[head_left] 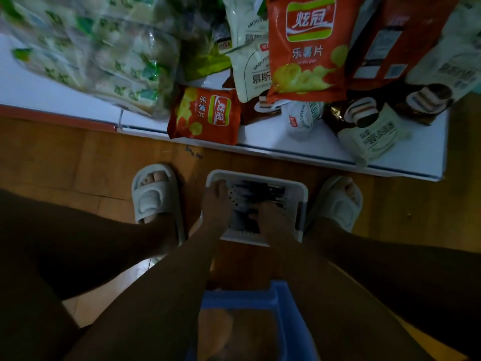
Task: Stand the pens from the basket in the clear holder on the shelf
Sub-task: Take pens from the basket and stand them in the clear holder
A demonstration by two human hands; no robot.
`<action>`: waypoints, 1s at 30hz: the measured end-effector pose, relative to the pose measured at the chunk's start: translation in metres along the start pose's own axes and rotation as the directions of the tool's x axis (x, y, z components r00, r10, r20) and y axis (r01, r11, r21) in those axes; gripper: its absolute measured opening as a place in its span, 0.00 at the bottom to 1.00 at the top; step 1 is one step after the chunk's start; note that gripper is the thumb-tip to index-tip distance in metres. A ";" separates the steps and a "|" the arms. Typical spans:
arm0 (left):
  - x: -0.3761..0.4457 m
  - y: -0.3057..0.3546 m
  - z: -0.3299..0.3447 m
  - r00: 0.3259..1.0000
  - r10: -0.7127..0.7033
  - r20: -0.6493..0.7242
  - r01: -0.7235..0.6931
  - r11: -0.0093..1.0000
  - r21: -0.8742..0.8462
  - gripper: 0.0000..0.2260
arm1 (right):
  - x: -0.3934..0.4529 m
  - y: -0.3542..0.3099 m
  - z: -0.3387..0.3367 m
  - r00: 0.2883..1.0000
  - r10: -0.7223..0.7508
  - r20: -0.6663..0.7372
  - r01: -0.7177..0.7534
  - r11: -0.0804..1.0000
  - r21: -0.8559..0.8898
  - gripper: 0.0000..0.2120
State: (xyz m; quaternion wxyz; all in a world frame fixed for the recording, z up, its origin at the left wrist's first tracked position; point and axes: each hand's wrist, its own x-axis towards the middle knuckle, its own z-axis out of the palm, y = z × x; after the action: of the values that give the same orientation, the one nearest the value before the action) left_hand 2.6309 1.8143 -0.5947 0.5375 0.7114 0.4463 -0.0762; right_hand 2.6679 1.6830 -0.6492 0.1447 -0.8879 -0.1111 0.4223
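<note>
Wooden floor point(86, 157) fills the middle of my view, dim and brownish, with a low white shelf point(286, 148) running across above it.

On the shelf, from the left, I see a blurred clear bag of green-and-white packets point(99, 53), then a small orange chip bag point(205, 115) lying at the shelf's front edge, a tall orange chip bag point(307, 48) standing behind it, and pale cake pouches point(369, 131) on the right. I cannot pick out a clear holder among them.

Down on the floor, a foot in a pale slipper point(153, 196) sits left of a white perforated basket point(299, 204), and another slipper point(338, 201) sits just right of it. Inside the basket lies a dark bundle of pens point(263, 191), smeared by motion, pointing roughly across the basket.

My left hand point(217, 201) reaches down onto the basket's left side, its fingers lying over the rim near the far corner; I cannot tell whether it grips the rim or only rests there. My right hand point(269, 217) is inside the basket with fingers curled down onto the pens, apparently grasping them, though the blur hides the exact hold. The pens lie between the two hands, touching the right one.

Nearest me, a blue plastic stool point(283, 303) shows between the forearms.
</note>
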 end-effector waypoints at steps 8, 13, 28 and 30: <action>-0.028 0.057 -0.027 0.993 0.117 -0.024 -0.118 0.993 -0.029 0.13 | -0.053 -0.030 -0.065 0.985 -0.157 -0.071 0.161 0.985 0.054 0.09; -0.059 0.108 -0.053 0.961 0.277 -0.020 -0.278 0.960 -0.044 0.14 | -0.101 -0.052 -0.117 0.969 -0.177 -0.172 0.231 0.894 0.383 0.10; -0.211 0.339 -0.117 0.492 0.858 -0.148 -0.868 0.497 -0.002 0.14 | -0.320 -0.132 -0.337 0.528 -0.260 -0.808 0.802 0.466 0.374 0.05; -0.230 0.370 -0.128 0.446 0.883 -0.145 -0.893 0.450 -0.006 0.14 | -0.348 -0.141 -0.369 0.446 -0.264 -0.855 0.828 0.484 0.283 0.06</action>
State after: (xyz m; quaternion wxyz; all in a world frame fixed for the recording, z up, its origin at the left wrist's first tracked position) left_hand 2.7130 1.7853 -0.1486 0.4985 0.8202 0.0426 0.2773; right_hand 2.7301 1.6431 -0.1279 0.6270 -0.7546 -0.1909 -0.0311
